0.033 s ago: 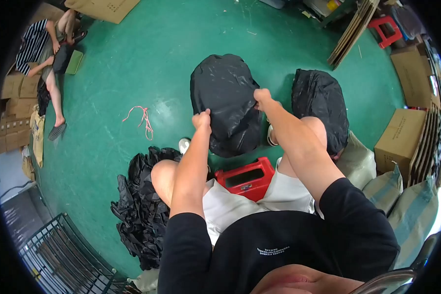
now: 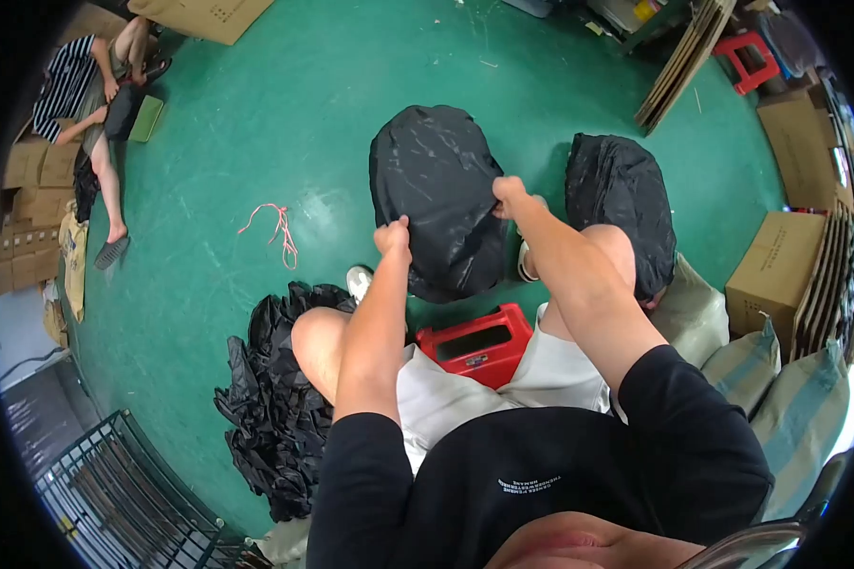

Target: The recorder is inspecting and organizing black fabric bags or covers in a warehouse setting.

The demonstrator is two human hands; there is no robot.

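A rounded, smooth black bundle (image 2: 435, 194) with a thin, shiny, creased surface lies on the green floor in front of me. My left hand (image 2: 392, 239) is closed on its left edge, low down. On its right edge my right hand (image 2: 510, 195) is closed too, a little farther away. Both thumbs press against the black material, and the fingers are partly hidden. What is inside the bundle cannot be seen. A second black bundle (image 2: 621, 209), more wrinkled, lies to the right beyond my knee.
A heap of crumpled black material (image 2: 280, 398) lies by my left leg. Between my legs is a red plastic stool (image 2: 479, 346). Pink string (image 2: 283, 232) lies on the floor at left. Cartons (image 2: 773, 266) and sacks (image 2: 792, 417) stand at right. A co-worker (image 2: 85, 95) sits far left.
Both hands have shifted very slightly toward me on the black bundle's edges. The creases on its surface have changed, and its near edge sits slightly farther from me.
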